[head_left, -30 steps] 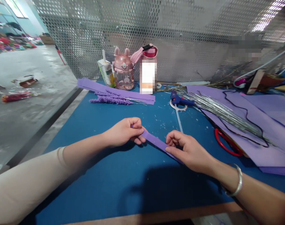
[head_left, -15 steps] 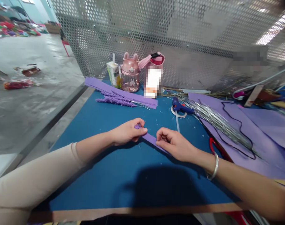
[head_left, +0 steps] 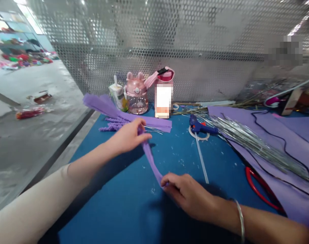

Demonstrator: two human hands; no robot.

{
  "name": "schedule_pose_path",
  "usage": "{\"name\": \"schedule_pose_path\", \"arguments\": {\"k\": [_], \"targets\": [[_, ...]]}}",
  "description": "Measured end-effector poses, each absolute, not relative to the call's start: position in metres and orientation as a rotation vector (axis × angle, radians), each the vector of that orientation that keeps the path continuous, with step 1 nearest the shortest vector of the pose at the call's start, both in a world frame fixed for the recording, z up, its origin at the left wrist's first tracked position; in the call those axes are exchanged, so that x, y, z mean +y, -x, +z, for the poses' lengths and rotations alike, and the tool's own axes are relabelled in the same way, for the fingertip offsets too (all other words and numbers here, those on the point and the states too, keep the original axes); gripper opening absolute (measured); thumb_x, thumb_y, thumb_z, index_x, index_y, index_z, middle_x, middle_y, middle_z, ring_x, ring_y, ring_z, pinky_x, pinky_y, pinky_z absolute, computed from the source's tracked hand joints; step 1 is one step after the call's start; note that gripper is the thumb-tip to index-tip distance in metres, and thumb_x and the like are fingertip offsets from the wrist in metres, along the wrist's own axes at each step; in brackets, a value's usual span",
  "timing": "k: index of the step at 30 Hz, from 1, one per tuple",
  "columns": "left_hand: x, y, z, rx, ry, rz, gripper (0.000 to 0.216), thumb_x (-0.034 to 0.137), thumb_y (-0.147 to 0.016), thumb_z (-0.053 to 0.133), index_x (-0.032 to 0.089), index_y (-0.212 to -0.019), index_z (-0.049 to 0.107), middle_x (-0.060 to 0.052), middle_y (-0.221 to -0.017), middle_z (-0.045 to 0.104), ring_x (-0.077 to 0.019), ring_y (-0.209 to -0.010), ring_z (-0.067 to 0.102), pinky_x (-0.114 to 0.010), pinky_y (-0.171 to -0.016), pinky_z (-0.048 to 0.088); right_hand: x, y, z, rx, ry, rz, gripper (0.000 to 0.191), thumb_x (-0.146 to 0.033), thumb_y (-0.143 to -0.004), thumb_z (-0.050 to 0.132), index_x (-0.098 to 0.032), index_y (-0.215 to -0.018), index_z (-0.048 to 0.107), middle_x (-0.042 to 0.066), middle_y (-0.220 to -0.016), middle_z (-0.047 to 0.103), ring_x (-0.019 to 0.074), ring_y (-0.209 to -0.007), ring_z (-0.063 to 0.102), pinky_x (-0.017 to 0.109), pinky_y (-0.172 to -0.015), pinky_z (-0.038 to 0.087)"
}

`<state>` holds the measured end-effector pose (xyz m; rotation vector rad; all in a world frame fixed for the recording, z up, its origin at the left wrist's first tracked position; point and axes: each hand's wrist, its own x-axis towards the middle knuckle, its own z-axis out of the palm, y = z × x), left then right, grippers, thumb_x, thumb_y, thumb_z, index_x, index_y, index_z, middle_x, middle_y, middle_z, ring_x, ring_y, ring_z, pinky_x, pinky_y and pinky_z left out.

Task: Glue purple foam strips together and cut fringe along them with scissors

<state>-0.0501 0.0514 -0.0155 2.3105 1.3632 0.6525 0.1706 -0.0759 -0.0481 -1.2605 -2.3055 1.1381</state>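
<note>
Two hands stretch a purple strip; left hand fingers pinch its top, right hand fingers its bottom.

Perforated metal screen behind blue tabletop; grey concrete floor left.

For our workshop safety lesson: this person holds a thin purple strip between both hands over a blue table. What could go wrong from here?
1. The thin purple craft strip, pinched between left hand and right hand, could tear if pulled hard.
2. The blue glue gun and the bundle of thin silver wires lie nearby; a careless reach might burn, if the gun is hot, or prick.
</note>
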Motion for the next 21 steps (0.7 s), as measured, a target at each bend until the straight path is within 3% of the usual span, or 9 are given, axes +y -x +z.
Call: {"name": "schedule_pose_path", "arguments": {"k": [3,7,10,12,14,15,18,21], "targets": [[0.102,0.066,-0.013,1.699,-2.415,0.87,0.035,0.042,-0.077,0.056,0.016,-0.101,0.049,-0.007,-0.089,0.062,-0.0218,-0.079,0.058,-0.033,-0.069,0.043,-0.072,-0.167,-0.048,-2.253,1.291,1.189,0.017,-0.016,-0.088,0.04,-0.021,-0.094,0.056,-0.005,-0.057,0.052,0.0085,-0.049,0.047,0.019,-0.051,0.034],[0.134,0.079,-0.029,1.954,-2.381,0.741,0.031,0.038,-0.08,0.054,0.015,-0.1,0.053,-0.011,-0.092,0.063,-0.0262,-0.082,0.06,-0.038,-0.072,0.046,-0.068,-0.165,-0.044,-2.22,1.299,1.176,0.018,-0.015,-0.086,0.042,-0.02,-0.094,0.058,-0.005,-0.058,0.053,0.0092,-0.051,0.049,0.02,-0.053,0.035],[0.125,0.081,-0.036,2.054,-2.388,0.832,0.038,0.037,-0.08,0.055,0.013,-0.108,0.052,-0.019,-0.114,0.054,-0.0323,-0.105,0.052,-0.046,-0.086,0.042,-0.068,-0.165,-0.043,-2.196,1.3,1.231,0.018,-0.016,-0.087,0.042,-0.019,-0.095,0.058,-0.005,-0.058,0.053,0.0094,-0.052,0.049,0.021,-0.053,0.036],[0.105,0.078,-0.032,2.054,-2.516,1.15,0.039,0.036,-0.08,0.055,0.016,-0.113,0.051,-0.017,-0.132,0.04,-0.0343,-0.123,0.036,-0.051,-0.099,0.03,-0.068,-0.166,-0.043,-2.18,1.298,1.269,0.018,-0.016,-0.087,0.042,-0.019,-0.095,0.057,-0.005,-0.058,0.053,0.009,-0.051,0.048,0.02,-0.052,0.035],[0.079,0.071,-0.026,1.722,-2.756,1.315,0.033,0.034,-0.081,0.054,0.02,-0.11,0.054,-0.012,-0.135,0.038,-0.0312,-0.129,0.028,-0.05,-0.104,0.023,-0.068,-0.166,-0.044,-2.172,1.291,1.272,0.015,-0.016,-0.087,0.043,-0.019,-0.094,0.056,-0.005,-0.06,0.054,0.0084,-0.051,0.046,0.02,-0.051,0.034],[0.065,0.066,-0.024,1.46,-2.876,1.275,0.03,0.034,-0.081,0.055,0.021,-0.108,0.055,-0.01,-0.133,0.041,-0.0291,-0.127,0.031,-0.049,-0.104,0.024,-0.068,-0.167,-0.045,-2.17,1.286,1.262,0.014,-0.016,-0.086,0.044,-0.02,-0.092,0.055,-0.005,-0.061,0.053,0.0081,-0.051,0.046,0.019,-0.05,0.034],[0.026,0.051,-0.028,0.594,-3.064,0.564,0.027,0.037,-0.083,0.053,0.022,-0.106,0.057,-0.007,-0.115,0.058,-0.021,-0.109,0.05,-0.041,-0.101,0.032,-0.066,-0.167,-0.046,-2.175,1.279,1.226,0.009,-0.016,-0.085,0.046,-0.02,-0.089,0.054,-0.006,-0.06,0.052,0.0075,-0.051,0.045,0.019,-0.051,0.033],[0.004,0.042,-0.042,0.463,-2.972,0.299,0.031,0.042,-0.086,0.049,0.021,-0.106,0.058,-0.006,-0.105,0.063,-0.0186,-0.1,0.056,-0.043,-0.105,0.025,-0.067,-0.167,-0.048,-2.223,1.299,1.179,0.008,-0.016,-0.086,0.046,-0.02,-0.087,0.053,-0.007,-0.058,0.052,0.0074,-0.051,0.045,0.019,-0.051,0.033]]}}
